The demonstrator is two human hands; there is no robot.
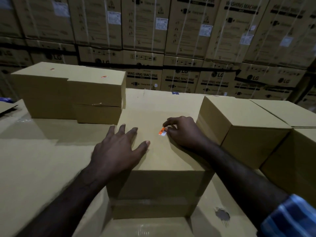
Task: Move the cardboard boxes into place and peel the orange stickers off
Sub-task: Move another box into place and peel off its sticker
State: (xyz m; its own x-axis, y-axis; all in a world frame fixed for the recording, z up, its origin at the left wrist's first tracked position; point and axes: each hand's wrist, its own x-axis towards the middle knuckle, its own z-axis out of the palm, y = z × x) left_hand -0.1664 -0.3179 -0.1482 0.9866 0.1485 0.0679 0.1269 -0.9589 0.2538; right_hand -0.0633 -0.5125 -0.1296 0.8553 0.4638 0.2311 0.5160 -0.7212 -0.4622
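A plain cardboard box [159, 183] stands in front of me on a layer of flat cardboard. An orange and white sticker [162, 131] sits on its top. My right hand [183, 132] pinches the sticker's right edge between thumb and forefinger, and that edge is lifted. My left hand [118, 149] lies flat on the box top with fingers spread, holding nothing. Two stacked boxes [71, 93] at the back left carry small orange stickers [103, 76] on top.
More plain boxes [246, 132] stand close on the right, touching the middle box's side. A wall of large printed washing machine cartons [171, 40] fills the background. The flat cardboard [34, 159] has a torn hole [222, 214] near my right sleeve.
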